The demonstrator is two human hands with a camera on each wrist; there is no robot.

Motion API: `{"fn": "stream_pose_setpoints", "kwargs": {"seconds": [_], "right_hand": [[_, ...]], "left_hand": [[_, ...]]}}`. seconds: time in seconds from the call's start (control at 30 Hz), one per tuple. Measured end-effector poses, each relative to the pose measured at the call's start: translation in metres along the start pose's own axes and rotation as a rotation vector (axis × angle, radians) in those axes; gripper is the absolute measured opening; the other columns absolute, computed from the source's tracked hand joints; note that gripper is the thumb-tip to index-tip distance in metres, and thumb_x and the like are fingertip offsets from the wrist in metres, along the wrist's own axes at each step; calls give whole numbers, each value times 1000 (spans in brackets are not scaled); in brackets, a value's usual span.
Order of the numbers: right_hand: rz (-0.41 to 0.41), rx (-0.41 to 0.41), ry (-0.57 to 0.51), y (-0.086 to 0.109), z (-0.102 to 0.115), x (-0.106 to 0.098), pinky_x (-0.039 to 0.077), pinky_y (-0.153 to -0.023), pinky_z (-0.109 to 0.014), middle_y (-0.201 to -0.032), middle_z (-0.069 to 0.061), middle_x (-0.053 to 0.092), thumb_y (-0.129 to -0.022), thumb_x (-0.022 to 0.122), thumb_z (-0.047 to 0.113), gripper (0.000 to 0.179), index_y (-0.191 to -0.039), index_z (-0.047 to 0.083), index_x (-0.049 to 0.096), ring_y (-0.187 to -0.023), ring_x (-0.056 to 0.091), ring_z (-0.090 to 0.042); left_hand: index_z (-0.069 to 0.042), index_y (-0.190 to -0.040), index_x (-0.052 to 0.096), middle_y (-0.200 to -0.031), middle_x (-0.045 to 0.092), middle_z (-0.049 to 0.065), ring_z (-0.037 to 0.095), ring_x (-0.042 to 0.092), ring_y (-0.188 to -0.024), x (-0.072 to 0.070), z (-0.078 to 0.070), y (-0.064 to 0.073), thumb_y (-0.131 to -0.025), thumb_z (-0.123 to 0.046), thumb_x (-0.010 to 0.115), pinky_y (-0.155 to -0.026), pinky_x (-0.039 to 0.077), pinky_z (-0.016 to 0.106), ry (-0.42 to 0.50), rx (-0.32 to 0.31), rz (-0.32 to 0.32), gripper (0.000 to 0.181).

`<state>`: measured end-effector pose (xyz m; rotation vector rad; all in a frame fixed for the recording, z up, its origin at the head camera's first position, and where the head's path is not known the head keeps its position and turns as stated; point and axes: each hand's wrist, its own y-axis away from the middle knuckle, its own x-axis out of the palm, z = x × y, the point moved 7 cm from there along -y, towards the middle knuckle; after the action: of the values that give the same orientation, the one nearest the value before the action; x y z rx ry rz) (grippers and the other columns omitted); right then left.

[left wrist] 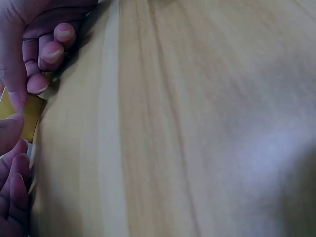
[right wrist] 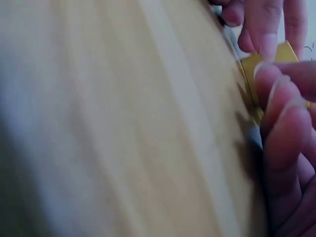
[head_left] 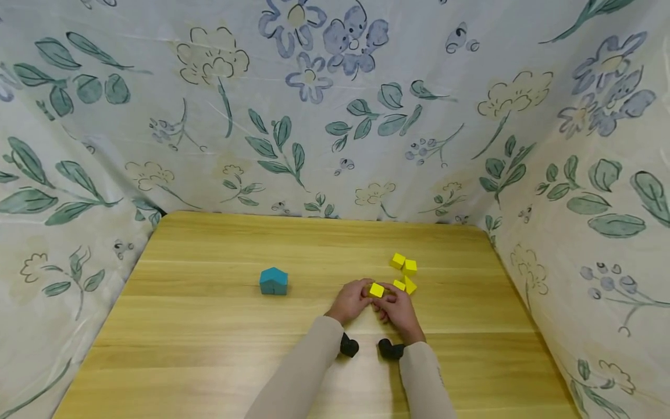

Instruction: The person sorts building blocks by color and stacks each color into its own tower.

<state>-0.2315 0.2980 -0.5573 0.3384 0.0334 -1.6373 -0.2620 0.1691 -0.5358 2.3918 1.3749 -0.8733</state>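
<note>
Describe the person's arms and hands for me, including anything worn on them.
The left sleeve and right sleeve are long, plain-looking and beige, reaching about to the wrists. A small, rounded black device shows at the left wrist and another at the right wrist. The left hand and right hand are bare, without gloves.

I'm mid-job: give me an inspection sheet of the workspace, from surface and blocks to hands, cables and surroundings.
Surface: wood-grain table, with some glare.
Job's things: yellow block between both hands; near the right hand, two cubes, a triangle and a partly hidden piece, all yellow; blue block apart, to the left.
Clutter: nothing seen.
Hands: left hand and right hand both pinch the yellow block.
Cables: nothing seen.
Surroundings: floral cloth behind and at both sides.
</note>
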Motion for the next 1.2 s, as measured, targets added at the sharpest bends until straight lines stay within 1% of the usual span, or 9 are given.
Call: {"fn": "stream_pose_setpoints", "kwargs": {"seconds": [0.1, 0.2, 0.3, 0.4, 0.63, 0.8, 0.87, 1.0, 1.2], "right_hand": [[31, -1, 12, -1, -3, 1, 46, -45, -25, -67, -11, 62, -90, 64, -1, 38, -127, -4, 55, -49, 50, -16], [55, 20, 17, 1, -3, 0, 47, -47, -25, -69, -12, 63, -90, 64, 0, 40, -128, -5, 54, -50, 52, -16], [67, 29, 1, 2, -4, 0, 49, -49, -26, -71, -13, 64, -90, 64, -2, 43, -130, -6, 51, -52, 53, -17], [80, 17, -21, 2, -3, 0, 50, -51, -27, -73, -16, 65, -89, 64, -3, 46, -132, -9, 47, -53, 54, -18], [85, 9, 4, 3, -4, 0, 51, -52, -27, -72, -11, 65, -89, 64, -4, 43, -129, -9, 51, -53, 56, -16], [55, 2, 14, 4, -1, 2, 51, -51, -26, -70, -10, 64, -87, 66, -5, 39, -124, -9, 55, -53, 55, -15], [59, -8, 13, 5, 1, 6, 50, -50, -26, -70, -9, 63, -86, 67, -5, 40, -124, -10, 56, -53, 55, -15], [106, -22, 24, 5, 7, 18, 50, -49, -26, -72, -10, 63, -87, 68, -2, 41, -125, -11, 55, -53, 55, -15], [177, -52, 60, 3, 15, 40, 51, -49, -30, -77, -17, 64, -87, 69, 0, 42, -125, -10, 56, -56, 58, -20]], "left_hand": [[-6, -123, 59, -79, 51, -3, 9, 45, -71, -1, 1, 1, -89, -8, 69, -66, 39, 22, 5, -8, 8, 36], [-6, -121, 59, -78, 52, -3, 8, 45, -71, 0, 2, 2, -88, -9, 70, -66, 40, 21, -7, -14, 16, 35], [-5, -120, 59, -79, 54, -3, 8, 46, -71, 1, 5, 2, -88, -11, 71, -66, 41, 20, -14, -27, 22, 35], [-3, -119, 59, -80, 55, -2, 8, 48, -71, 1, 6, 3, -87, -12, 72, -65, 42, 20, -13, -34, 21, 36], [-1, -119, 62, -81, 51, -2, 9, 45, -73, 0, 4, 7, -88, -16, 71, -67, 40, 21, -102, 1, -2, 37], [-1, -120, 62, -82, 51, -2, 9, 44, -74, -1, 4, 13, -89, -18, 70, -68, 40, 22, -116, 28, -30, 36], [0, -120, 61, -83, 51, -2, 10, 45, -75, -3, 7, 16, -89, -18, 70, -70, 41, 23, -118, 41, -45, 37], [-2, -118, 62, -82, 51, -3, 12, 45, -77, -11, 15, 23, -89, -20, 70, -73, 40, 26, -110, 44, -64, 35], [-4, -114, 64, -83, 53, -4, 13, 46, -79, -30, 28, 36, -88, -25, 70, -76, 40, 30, -180, 102, -110, 34]]}}
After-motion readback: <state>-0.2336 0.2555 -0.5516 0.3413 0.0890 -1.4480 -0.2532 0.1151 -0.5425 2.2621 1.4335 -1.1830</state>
